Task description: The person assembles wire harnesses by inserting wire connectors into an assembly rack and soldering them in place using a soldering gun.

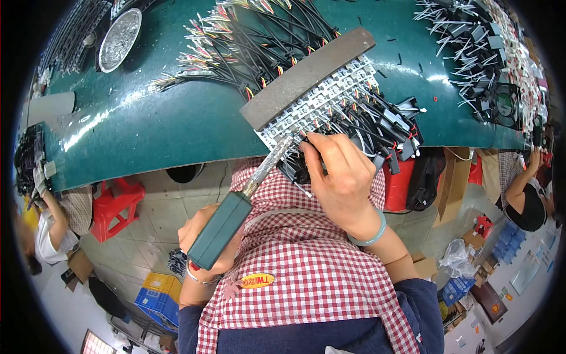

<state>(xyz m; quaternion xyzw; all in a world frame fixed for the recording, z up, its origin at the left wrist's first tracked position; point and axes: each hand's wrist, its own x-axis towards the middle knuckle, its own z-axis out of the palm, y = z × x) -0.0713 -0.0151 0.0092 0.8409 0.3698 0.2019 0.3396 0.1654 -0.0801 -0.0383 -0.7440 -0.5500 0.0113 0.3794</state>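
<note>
Left hand (193, 229) wrapped round a soldering iron (221, 229), right hand (342, 176) pinched on a wire (304, 136), seemingly to steady it; metal bar (309, 75) at twelve o'clock likely weighting white strips (321, 101) on the counter (147, 127).

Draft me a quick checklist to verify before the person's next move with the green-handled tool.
1. Left hand gripping the green-handled tool: ok.
2. Tool's tip at the near edge of the white boards: ok.
3. Brown bar lying across the boards: ok.
4. Right hand well clear of the tip: not ok, its fingers are right beside it.
5. Right hand's hold on a wire: cannot tell, too small.
</note>
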